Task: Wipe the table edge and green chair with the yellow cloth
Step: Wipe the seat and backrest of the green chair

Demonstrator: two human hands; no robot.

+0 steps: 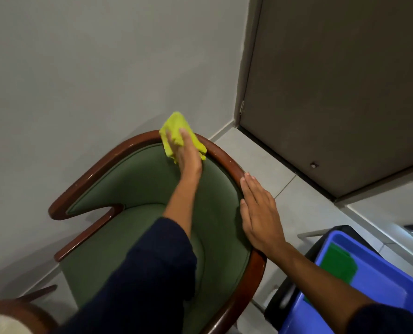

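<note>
- Your left hand (188, 155) reaches across the green chair (138, 213) and presses the yellow cloth (176, 131) onto the top of its curved wooden rim (118, 150), at the far point of the backrest near the grey wall (80, 68); the fingers lie spread over the cloth, pinning it flat rather than bunching it
- The rim's long axis runs as an arc away from the cloth on both sides: down-left toward the armrest, and down-right toward your right hand (258, 213); your left hand is the one on the cloth, so it seems best placed to follow the arc
- Your right hand rests open and flat on the rim's right side, holding nothing, seemingly to steady the chair
- The cloth is bright lime-yellow, soft and crumpled, part draped over the rim's outer side
- The chair has dull green upholstery and glossy reddish-brown wood
- A blue bin (369, 285) stands at lower right
</note>
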